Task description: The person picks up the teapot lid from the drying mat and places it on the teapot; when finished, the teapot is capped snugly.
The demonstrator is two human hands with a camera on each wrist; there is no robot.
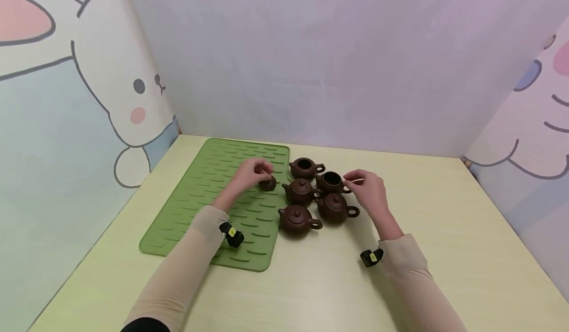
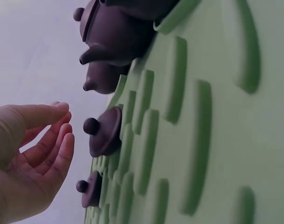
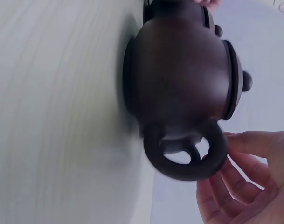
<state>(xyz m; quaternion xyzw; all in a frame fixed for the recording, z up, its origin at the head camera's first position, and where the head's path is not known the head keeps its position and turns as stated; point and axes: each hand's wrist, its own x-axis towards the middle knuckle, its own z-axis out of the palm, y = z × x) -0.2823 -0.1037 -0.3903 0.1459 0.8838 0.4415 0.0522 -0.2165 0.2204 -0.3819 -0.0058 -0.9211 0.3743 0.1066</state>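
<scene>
On the green mat lies a dark brown teapot lid (image 1: 268,184), knob up. My left hand (image 1: 251,175) hovers over it, thumb and fingers loosely bent and holding nothing. The left wrist view shows a gap between the fingertips and the knob of this lid (image 2: 106,133), with a second lid (image 2: 92,190) beyond. My right hand (image 1: 369,188) has its fingertips at the handle side of a lidless teapot (image 1: 330,187). In the right wrist view those fingertips are hidden behind the handle of a lidded teapot (image 3: 179,70); I cannot tell whether they pinch anything.
Another lidless teapot (image 1: 297,170) stands at the back of the cluster. Two more lidded teapots, one in the middle (image 1: 299,193) and one in front (image 1: 295,222), stand along the right edge of the green mat (image 1: 186,223). Printed panels flank the light wooden table (image 1: 444,223).
</scene>
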